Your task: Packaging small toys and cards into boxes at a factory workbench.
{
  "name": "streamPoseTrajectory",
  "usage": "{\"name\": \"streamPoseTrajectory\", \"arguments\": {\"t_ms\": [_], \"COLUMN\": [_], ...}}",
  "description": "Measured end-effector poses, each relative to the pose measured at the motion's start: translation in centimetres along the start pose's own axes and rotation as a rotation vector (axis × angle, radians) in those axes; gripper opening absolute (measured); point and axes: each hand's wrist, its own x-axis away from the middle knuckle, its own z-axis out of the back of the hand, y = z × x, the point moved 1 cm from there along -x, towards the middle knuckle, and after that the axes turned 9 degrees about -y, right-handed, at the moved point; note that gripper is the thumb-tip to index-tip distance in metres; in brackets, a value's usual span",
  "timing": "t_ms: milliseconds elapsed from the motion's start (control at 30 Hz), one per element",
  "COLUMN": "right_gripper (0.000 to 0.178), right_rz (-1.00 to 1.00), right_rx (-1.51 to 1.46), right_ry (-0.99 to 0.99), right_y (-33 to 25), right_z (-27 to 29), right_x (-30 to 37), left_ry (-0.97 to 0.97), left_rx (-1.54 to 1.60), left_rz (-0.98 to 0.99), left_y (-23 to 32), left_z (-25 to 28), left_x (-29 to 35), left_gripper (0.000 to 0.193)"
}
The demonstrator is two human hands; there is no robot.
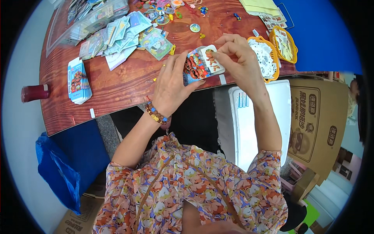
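The left hand is clamped on the printed packet above the counter; the right hand touches the adjoining white card (whether pinching, cannot tell). Card handling appears in hand; the next move calls for steady left-hand support.

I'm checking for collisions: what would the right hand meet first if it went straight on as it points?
The right hand probably meets the white illustrated card first, perhaps already touching it; depth is unclear.

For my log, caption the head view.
Left hand holds a printed box, right hand touches a white card, at a wooden table.
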Motion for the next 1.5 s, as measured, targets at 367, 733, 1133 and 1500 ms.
{"name": "streamPoseTrajectory", "arguments": {"t_ms": [367, 733, 1133, 1500], "right_gripper": [0.006, 0.025, 0.012, 0.016], "right_rz": [-0.171, -0.934, -0.036, 0.142], "right_rx": [-0.478, 0.325, -0.107, 0.129], "right_ry": [0.318, 0.501, 0.242, 0.222], "right_y": [4.4, 19.4, 2.7, -1.0], "right_z": [5.8, 16.8, 3.8, -3.7], "right_x": [0.7, 2.4, 1.5, 0.6], "left_ry": [0.026, -0.026, -0.005, 0.106], "left_rx": [-0.018, 0.008, -0.010, 0.034], "left_rz": [0.003, 0.035, 0.020, 0.034], "left_y": [-1.3, 0.1, 0.1, -0.7], "left_z": [0.3, 0.5, -0.3, 0.3], "left_x": [0.3, 0.2, -0.1, 0.7], "left_gripper": [0.078, 0.077, 0.076, 0.078]}}
